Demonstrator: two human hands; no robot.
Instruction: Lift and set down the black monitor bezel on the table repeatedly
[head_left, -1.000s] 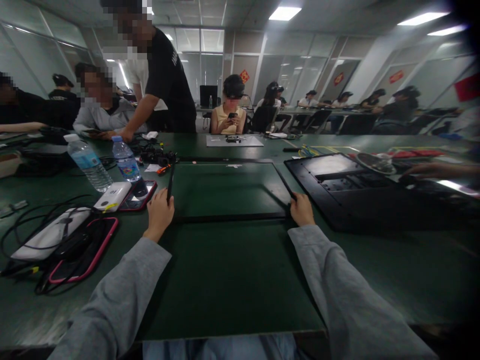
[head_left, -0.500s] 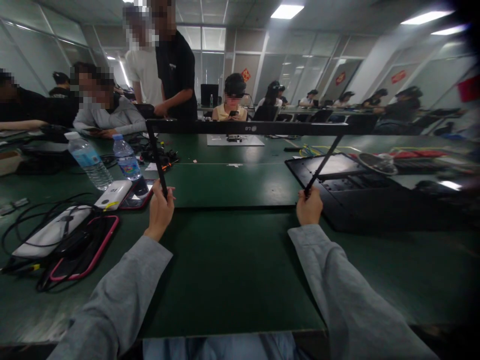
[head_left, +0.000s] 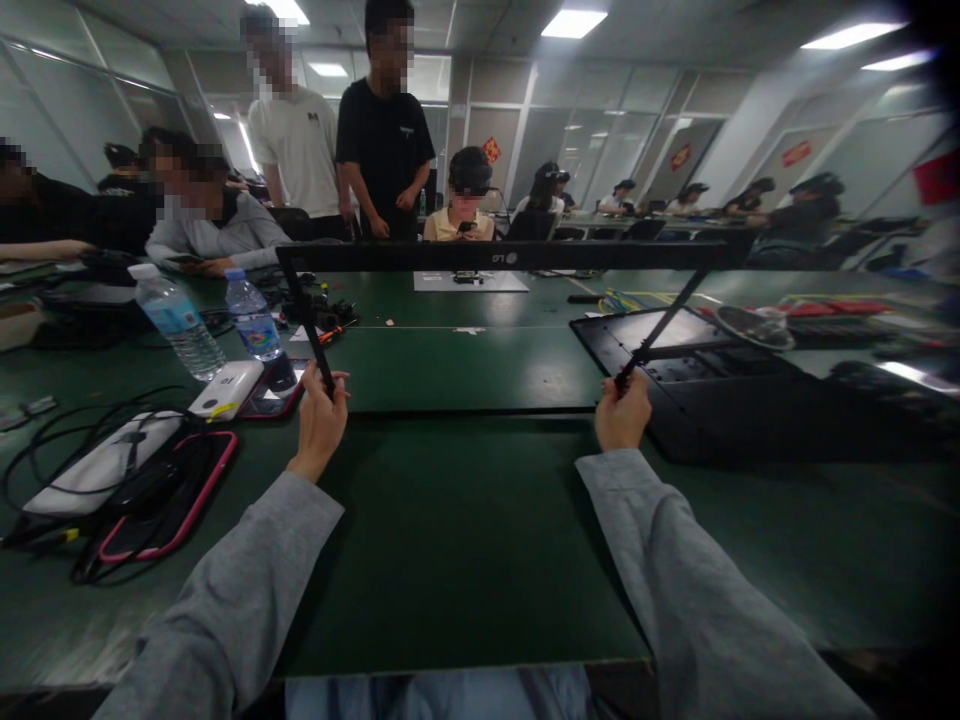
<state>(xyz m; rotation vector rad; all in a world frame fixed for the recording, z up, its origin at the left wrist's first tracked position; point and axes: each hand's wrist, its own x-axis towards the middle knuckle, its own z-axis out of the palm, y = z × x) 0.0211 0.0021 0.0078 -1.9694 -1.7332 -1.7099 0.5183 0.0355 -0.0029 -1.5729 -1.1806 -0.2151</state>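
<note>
Between my hands stands a thin black monitor bezel (head_left: 420, 256) with an upside-down LG logo on its upper bar. It is an open rectangle, and the green table shows through it. My left hand (head_left: 321, 425) is closed around the lower part of its left side. My right hand (head_left: 624, 412) grips the lower part of its right side. The bezel's near bar runs low between both hands, just above or on the table; I cannot tell which. Beyond my right hand lies a black monitor back panel (head_left: 720, 390), flat on the table.
On the left of the green table (head_left: 465, 560) are two water bottles (head_left: 178, 320), a white power bank (head_left: 227, 388), cables, and a pink-edged phone (head_left: 169, 500). A round clear object (head_left: 754, 326) lies at right. Several people sit across the room; two stand (head_left: 386, 150).
The bezel's upper bar has come slightly closer and looks wider. My right hand has shifted a little to the right. The standing person in black has moved right and turned.
</note>
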